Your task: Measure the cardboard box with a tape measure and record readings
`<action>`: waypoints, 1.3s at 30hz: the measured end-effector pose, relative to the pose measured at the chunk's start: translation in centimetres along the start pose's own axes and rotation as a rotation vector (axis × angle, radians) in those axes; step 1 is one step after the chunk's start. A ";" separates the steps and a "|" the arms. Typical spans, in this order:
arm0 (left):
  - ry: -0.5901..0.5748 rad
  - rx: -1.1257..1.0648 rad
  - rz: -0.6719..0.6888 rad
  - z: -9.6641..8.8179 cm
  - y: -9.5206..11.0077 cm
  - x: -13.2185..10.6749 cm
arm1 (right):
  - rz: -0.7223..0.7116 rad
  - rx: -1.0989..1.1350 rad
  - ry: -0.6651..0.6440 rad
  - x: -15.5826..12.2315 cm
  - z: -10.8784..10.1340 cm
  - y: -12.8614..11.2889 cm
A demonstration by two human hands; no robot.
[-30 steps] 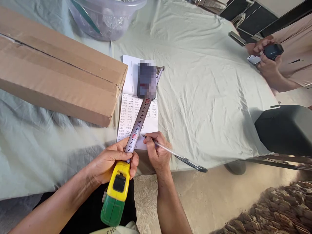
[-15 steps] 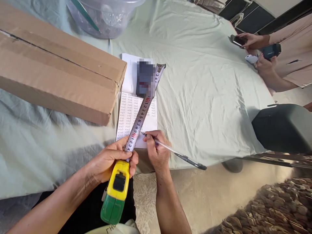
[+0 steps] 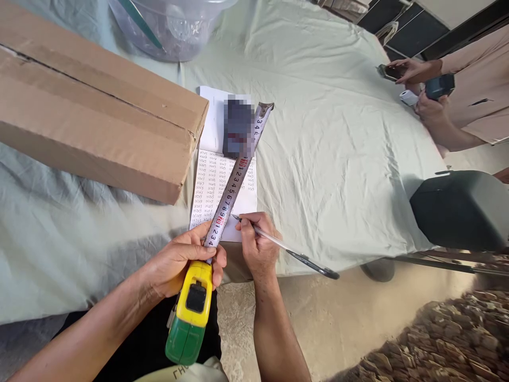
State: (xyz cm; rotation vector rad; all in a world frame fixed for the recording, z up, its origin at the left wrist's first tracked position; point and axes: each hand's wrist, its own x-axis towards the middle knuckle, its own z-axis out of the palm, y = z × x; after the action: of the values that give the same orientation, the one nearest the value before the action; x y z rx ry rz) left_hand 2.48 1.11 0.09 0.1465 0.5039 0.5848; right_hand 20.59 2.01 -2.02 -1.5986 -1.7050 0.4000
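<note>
**Pen tip just R of the tape blade, notebook under both**

OK quick rundown. Person's L hand has a yellow/green tape measure: thumb pressed on top of the blade near the case, fingers curled round behind. R hand has its fingers pinched on a pen, writing grip, back end sticking out down to the R. Can't tell if the tip actually touches paper tbh.

Main thing is how it all lines up. Blade's long axis runs diagonally, from the L hand up & R across the notebook, hook end out past the page's R edge. Pen tip sits just beside the blade's R edge, approx level w/ the red 20 mark, so the R hand is nearer the bare bit of the lower page, which lies just up & L of its fingertips. L hand is at the bottom edge, other side of the blade.

Notebook's flat on the green cloth, lower page w/ rows of "1X2X3". There's a pixelated dark thing on the upper page against the blade, no idea what it is. Cardboard box is just L of the notebook, clear tub further back.
</note>
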 end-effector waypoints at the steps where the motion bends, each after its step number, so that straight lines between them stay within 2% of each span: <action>1: 0.003 -0.002 0.001 0.0 0.0 0.0 | 0.004 -0.006 -0.007 0.0 0.0 0.0; 10: -0.007 -0.008 0.004 0.0 0.0 0.0 | 0.013 -0.001 -0.014 0.0 0.0 0.1; 16: -0.011 -0.024 0.013 0.0 0.0 0.1 | 0.040 0.068 0.041 -0.1 0.0 0.2; 35: -0.020 -0.035 0.013 -0.2 -0.2 0.1 | 0.025 0.004 0.034 -0.1 0.2 0.3; 39: -0.040 -0.039 0.024 -0.3 -0.2 0.0 | 0.042 0.109 0.022 -0.3 0.0 0.4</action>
State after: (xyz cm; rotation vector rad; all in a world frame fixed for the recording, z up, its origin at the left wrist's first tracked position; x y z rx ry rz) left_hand 2.47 0.90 -0.21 0.1275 0.4522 0.6138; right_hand 20.86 1.76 -2.35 -1.5560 -1.6077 0.4862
